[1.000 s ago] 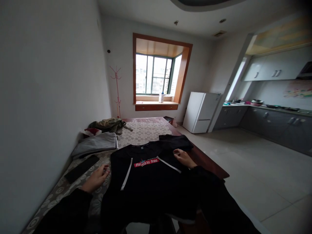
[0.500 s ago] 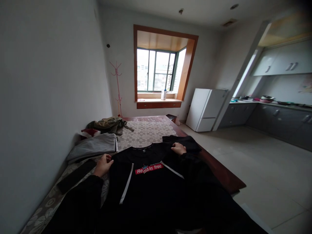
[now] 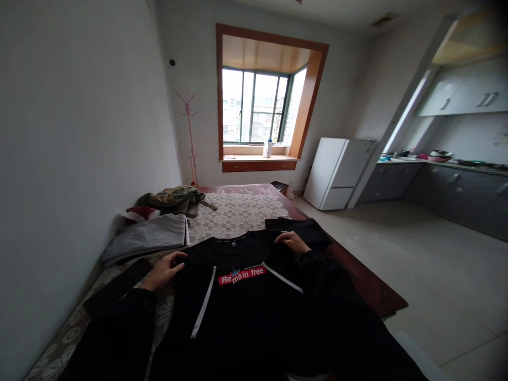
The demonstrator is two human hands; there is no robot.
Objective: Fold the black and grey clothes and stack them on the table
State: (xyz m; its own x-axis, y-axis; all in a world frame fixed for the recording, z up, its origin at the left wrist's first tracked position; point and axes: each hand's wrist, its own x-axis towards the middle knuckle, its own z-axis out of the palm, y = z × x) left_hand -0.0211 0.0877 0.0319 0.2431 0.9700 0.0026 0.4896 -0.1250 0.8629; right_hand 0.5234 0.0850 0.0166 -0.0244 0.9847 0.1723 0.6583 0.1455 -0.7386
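Note:
A black shirt (image 3: pixel 238 317) lies spread front up before me, its neckline at the far end. It has a red "Remain free" print and two slanting white stripes. At its left shoulder is my left hand (image 3: pixel 164 271), thumb and fingers apart beside the cloth. My right hand (image 3: pixel 294 242) has its fingertips closed on the right shoulder. Black folded cloth (image 3: pixel 313 231) lies just beyond that hand. Left of my left hand is a dark strip of fabric (image 3: pixel 115 291), partly hidden by my sleeve.
The shirt lies on a reddish wooden table (image 3: pixel 369 280) with a floral cloth (image 3: pixel 238 211). Grey folded clothing (image 3: pixel 148 238) and an olive-green backpack (image 3: pixel 170 198) sit along the left wall. Beyond stand a pink coat rack (image 3: pixel 190 137) and a white fridge (image 3: pixel 333 172).
My left hand has shifted slightly left and its fingers have spread. My right hand has turned a little at the shoulder. The view has tilted slightly downward.

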